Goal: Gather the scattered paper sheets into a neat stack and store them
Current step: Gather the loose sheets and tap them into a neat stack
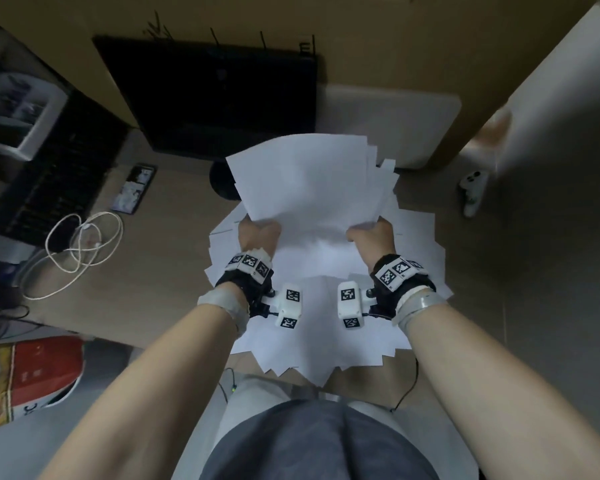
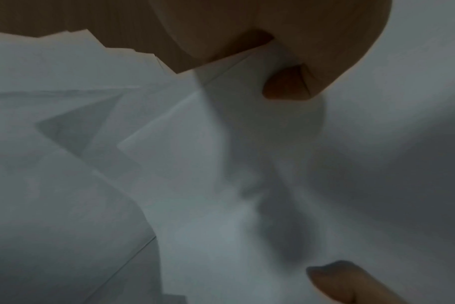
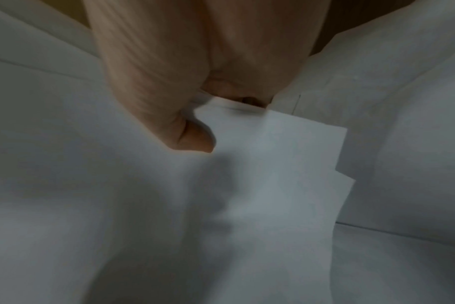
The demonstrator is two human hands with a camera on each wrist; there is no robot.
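Note:
A loose bundle of white paper sheets point(image 1: 305, 181) is lifted and tilted away from me above the desk, its edges fanned out unevenly. My left hand point(image 1: 258, 233) grips its near left corner and my right hand point(image 1: 371, 233) grips its near right corner. In the left wrist view the thumb point(image 2: 286, 84) pinches the sheets point(image 2: 221, 164); in the right wrist view the thumb point(image 3: 192, 137) presses on the paper point(image 3: 273, 164). More scattered sheets point(image 1: 326, 341) lie spread on the desk beneath both wrists, reaching over its near edge.
A dark monitor point(image 1: 215, 95) stands behind the sheets, with a black keyboard point(image 1: 56, 174) at the left. A phone point(image 1: 134, 188) and a coiled white cable point(image 1: 84, 247) lie on the brown desk point(image 1: 160, 271). A white controller point(image 1: 473, 192) sits at the right.

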